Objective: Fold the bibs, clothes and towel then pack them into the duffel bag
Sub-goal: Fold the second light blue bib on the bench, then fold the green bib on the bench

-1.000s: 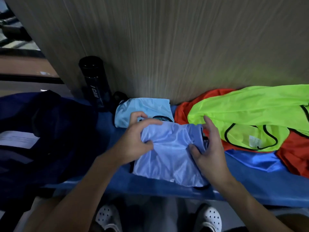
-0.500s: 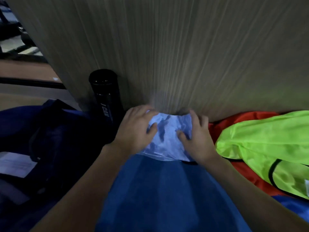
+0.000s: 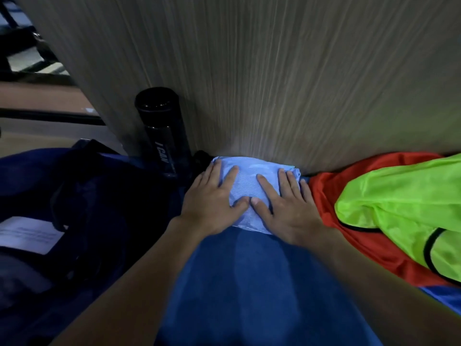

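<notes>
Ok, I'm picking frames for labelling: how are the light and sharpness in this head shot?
Head view: dim overall, duffel bag nearly lost in shadow; a bright patch on the wooden panel above the folded light-blue cloth; wide-angle stretching smears the panel grain and forearms; both hands stay fairly sharp.

Sports changing room: training bibs (image 3: 399, 208), duffel bag (image 3: 74, 196), bench (image 3: 249, 283).

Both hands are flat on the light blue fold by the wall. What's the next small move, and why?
Probably lift the folded light blue garment left into the duffel bag. It already lies compact under the left hand and right hand, the bag sits just to its left, and the orange bib and green bib are unfolded.
</notes>
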Available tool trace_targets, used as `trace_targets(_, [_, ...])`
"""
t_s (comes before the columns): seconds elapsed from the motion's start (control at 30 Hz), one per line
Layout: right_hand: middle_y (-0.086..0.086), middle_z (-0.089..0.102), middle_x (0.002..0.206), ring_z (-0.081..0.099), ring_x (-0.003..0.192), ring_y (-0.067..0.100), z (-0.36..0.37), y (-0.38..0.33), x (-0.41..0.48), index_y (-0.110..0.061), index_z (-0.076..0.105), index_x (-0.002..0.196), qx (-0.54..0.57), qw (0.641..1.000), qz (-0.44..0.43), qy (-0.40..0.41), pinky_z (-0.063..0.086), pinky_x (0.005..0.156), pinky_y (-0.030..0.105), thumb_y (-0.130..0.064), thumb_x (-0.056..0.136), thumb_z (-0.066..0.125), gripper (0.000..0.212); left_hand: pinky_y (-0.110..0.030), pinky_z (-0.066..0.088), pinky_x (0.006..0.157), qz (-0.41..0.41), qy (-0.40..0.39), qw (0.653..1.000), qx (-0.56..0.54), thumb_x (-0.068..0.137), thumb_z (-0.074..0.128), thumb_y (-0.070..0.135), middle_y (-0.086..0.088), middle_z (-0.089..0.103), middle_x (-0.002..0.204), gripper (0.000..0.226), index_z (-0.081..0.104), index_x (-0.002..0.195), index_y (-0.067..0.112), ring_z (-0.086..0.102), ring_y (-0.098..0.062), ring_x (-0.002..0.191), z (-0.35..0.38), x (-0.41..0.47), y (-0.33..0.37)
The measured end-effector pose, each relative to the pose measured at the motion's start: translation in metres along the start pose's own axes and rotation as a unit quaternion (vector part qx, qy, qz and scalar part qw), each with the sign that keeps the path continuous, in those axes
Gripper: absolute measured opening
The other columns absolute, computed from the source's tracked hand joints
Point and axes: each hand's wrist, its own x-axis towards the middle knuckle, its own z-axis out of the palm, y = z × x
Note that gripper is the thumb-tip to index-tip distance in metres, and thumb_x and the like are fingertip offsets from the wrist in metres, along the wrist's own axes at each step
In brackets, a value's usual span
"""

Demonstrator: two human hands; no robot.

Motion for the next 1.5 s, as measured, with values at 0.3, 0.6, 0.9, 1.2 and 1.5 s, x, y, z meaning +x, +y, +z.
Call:
trace_targets(0.3, [0.015, 0.035, 0.153, 0.022, 0.146, 0.033, -0.041, 0.014, -0.017, -0.029, 0.029, 0.152, -0.112, 0.993, 0.004, 0.024, 0.011, 0.114, 0.058, -0.061, 0.09, -0.003, 0.077, -0.043, 0.015, 0.121, 0.061, 0.109, 0.992, 0.005, 0.092, 0.031, 0.059, -0.018, 0.022, 0.162, 0.074, 0.042, 0.149, 0.014, 0.017, -0.031, 0.15, -0.018, -0.005, 0.013])
trace_targets(0.6, [0.015, 0.061, 0.111, 0.051, 0.112, 0.038, -0.103, 0.127, -0.106, -0.01, 0.065, 0.113, -0.195, 0.96, 0.123, 0.157, 0.035, 0.09, 0.053, -0.034, 0.077, 0.071, 0.044, -0.042, 0.033, 0.111, 0.217, 0.092, 0.968, -0.091, 0.088, 0.043, 0.044, -0.001, 0.057, 0.135, 0.056, 0.056, 0.135, 0.018, 0.045, -0.023, 0.134, -0.036, -0.004, 0.133])
trace_targets(0.9, [0.006, 0.059, 0.079, 0.056, 0.078, 0.033, -0.104, 0.192, -0.132, -0.018, 0.069, 0.072, -0.192, 0.963, 0.127, 0.14, 0.041, 0.071, 0.044, -0.023, 0.077, 0.077, 0.011, -0.042, 0.043, 0.097, 0.139, 0.014, 0.984, -0.11, 0.084, 0.074, 0.035, -0.001, 0.065, 0.119, 0.037, 0.07, 0.118, 0.022, 0.056, -0.026, 0.115, -0.001, 0.029, 0.204])
trace_targets(1.2, [0.008, 0.059, 0.069, 0.054, 0.064, 0.034, -0.164, 0.19, -0.158, -0.01, 0.052, 0.094, 0.065, 0.962, 0.11, 0.239, 0.04, 0.059, 0.038, -0.018, 0.099, 0.05, 0.01, -0.016, 0.044, 0.067, 0.16, 0.087, 0.886, -0.427, 0.089, 0.069, 0.003, 0.013, 0.064, 0.07, 0.021, 0.063, 0.08, 0.021, 0.058, 0.006, 0.068, -0.052, 0.011, 0.221])
trace_targets(1.5, [0.009, 0.064, 0.078, 0.059, 0.072, 0.031, -0.253, 0.157, -0.213, -0.017, 0.056, 0.096, 0.153, 0.929, 0.082, 0.326, 0.047, 0.065, 0.042, -0.024, 0.098, 0.053, 0.008, -0.015, 0.037, 0.054, 0.203, 0.062, 0.824, -0.525, 0.094, 0.06, -0.004, 0.015, 0.061, 0.056, 0.028, 0.06, 0.078, 0.019, 0.046, 0.004, 0.054, -0.163, -0.052, 0.239])
